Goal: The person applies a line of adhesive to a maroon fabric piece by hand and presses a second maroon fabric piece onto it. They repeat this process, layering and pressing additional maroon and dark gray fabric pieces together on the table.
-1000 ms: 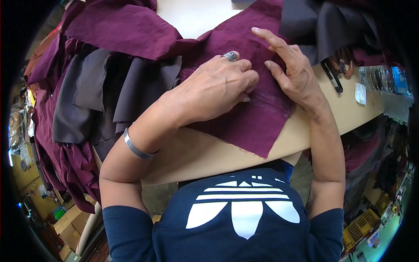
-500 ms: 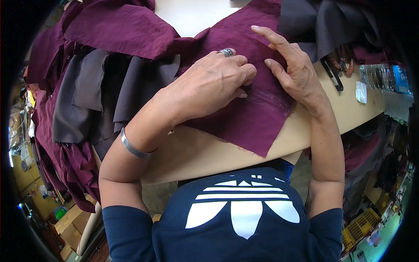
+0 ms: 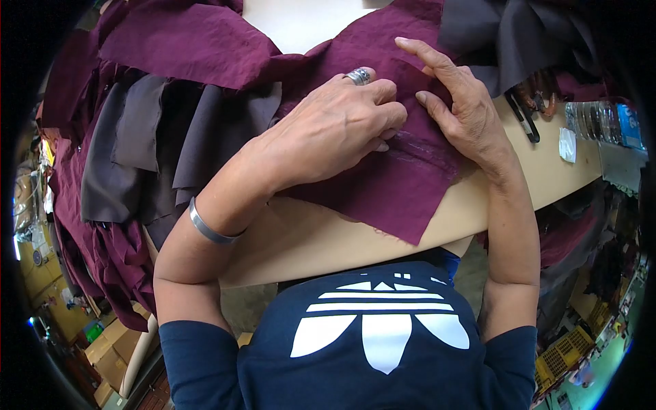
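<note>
A maroon fabric piece (image 3: 393,195) lies flat on the tan table (image 3: 307,239), one corner hanging over the near edge. My left hand (image 3: 335,130), with a ring and a metal bracelet on the wrist, rests on the cloth with fingers curled, fingertips pinching at a faint pale line on the fabric. My right hand (image 3: 461,109) presses the same cloth just to the right, index finger stretched out flat, the other fingers bent. The two hands nearly touch.
Piles of maroon cloth (image 3: 184,44) and dark brown cloth (image 3: 157,143) cover the table's left side and spill over its edge. Dark grey fabric (image 3: 512,37) sits at the back right. Scissors (image 3: 523,116) and small items (image 3: 594,123) lie at the right.
Both hands stay on the maroon piece; my left hand's fingers have shifted slightly toward the right hand. The cloth has barely moved.
</note>
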A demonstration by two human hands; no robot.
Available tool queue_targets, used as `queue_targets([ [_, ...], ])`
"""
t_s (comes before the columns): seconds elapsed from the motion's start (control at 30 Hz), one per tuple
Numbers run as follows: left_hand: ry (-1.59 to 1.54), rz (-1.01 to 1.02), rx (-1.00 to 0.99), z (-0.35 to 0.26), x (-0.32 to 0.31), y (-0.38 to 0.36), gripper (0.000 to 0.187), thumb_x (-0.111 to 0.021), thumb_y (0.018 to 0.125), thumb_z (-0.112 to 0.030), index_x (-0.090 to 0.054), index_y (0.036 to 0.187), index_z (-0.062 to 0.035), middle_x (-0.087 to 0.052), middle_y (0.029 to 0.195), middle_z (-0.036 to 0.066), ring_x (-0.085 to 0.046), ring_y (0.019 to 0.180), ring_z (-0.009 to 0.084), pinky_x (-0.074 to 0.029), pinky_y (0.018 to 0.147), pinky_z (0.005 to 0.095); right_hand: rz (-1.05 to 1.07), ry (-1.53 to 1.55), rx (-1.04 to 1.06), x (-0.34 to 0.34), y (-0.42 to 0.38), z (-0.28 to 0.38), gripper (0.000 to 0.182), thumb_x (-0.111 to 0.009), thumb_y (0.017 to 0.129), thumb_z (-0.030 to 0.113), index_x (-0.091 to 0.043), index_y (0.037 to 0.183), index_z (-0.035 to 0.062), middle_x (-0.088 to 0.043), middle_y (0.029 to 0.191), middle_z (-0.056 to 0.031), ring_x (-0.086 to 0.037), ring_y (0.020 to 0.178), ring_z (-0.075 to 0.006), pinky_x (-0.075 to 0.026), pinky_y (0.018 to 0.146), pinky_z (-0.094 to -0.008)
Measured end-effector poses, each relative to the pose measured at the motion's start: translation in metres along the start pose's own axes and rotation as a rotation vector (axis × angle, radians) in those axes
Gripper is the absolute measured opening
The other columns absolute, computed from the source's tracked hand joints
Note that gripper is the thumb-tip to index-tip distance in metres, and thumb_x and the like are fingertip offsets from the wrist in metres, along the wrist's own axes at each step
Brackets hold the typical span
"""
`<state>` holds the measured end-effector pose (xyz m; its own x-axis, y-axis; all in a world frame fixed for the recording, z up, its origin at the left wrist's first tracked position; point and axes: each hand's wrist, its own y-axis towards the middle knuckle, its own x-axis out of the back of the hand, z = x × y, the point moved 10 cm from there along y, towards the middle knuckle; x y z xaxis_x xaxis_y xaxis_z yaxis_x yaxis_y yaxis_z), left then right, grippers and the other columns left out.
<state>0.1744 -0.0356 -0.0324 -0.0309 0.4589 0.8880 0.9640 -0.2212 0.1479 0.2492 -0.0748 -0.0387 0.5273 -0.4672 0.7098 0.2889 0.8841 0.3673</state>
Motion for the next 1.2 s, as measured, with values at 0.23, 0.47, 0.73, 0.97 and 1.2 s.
queue_targets([
  [0.23,0.117,-0.047,-0.108,-0.016,0.001,-0.004,0.013,-0.065,0.075,-0.011,-0.052,0.079,-0.0083,-0.054,0.081,0.006,-0.053,0.081,0.0233,-0.041,0.07,0.036,0.012,0.06,-0.09,-0.001,0.002,-0.006,0.06,-0.06,0.078,0.0,-0.045,0.134,0.0158,-0.055,0.126,-0.0026,-0.054,0.089,-0.0223,-0.045,0.087,-0.0325],
  [0.47,0.099,0.118,0.11,-0.002,-0.008,-0.001,0.013,-0.065,0.075,-0.011,-0.055,0.083,-0.0111,-0.056,0.081,0.002,-0.054,0.08,0.0205,-0.036,0.075,0.0352,0.029,0.035,-0.075,-0.002,0.002,-0.005,0.06,-0.06,0.079,0.0,-0.045,0.134,0.0183,-0.059,0.104,-0.0054,-0.053,0.084,-0.021,-0.044,0.084,-0.0324],
  [0.73,0.069,0.099,0.018,-0.008,-0.007,-0.003,0.011,-0.065,0.076,-0.012,-0.058,0.083,-0.0126,-0.055,0.083,0.0,-0.053,0.082,0.0184,-0.034,0.075,0.0344,0.002,0.065,-0.095,-0.002,0.001,-0.003,0.059,-0.059,0.081,-0.001,-0.046,0.133,0.0233,-0.056,0.084,-0.0059,-0.053,0.081,-0.0192,-0.043,0.082,-0.0307],
  [0.97,0.113,0.05,-0.016,-0.02,-0.016,0.002,0.009,-0.064,0.077,-0.014,-0.06,0.085,-0.0139,-0.053,0.083,-0.001,-0.052,0.082,0.0195,-0.033,0.074,0.035,-0.018,0.032,-0.046,-0.002,0.002,-0.002,0.057,-0.058,0.081,-0.001,-0.048,0.132,0.0223,-0.061,0.096,-0.0043,-0.054,0.079,-0.0181,-0.043,0.082,-0.0302],
  [1.2,0.0,0.09,-0.025,-0.017,-0.018,0.003,0.009,-0.061,0.08,-0.013,-0.062,0.088,-0.0151,-0.051,0.081,0.001,-0.05,0.081,0.0185,-0.032,0.071,0.0342,-0.022,0.017,-0.017,-0.004,0.001,-0.001,0.054,-0.058,0.081,-0.002,-0.05,0.13,0.0195,-0.062,0.108,-0.0011,-0.054,0.079,-0.0192,-0.045,0.08,-0.0306],
])
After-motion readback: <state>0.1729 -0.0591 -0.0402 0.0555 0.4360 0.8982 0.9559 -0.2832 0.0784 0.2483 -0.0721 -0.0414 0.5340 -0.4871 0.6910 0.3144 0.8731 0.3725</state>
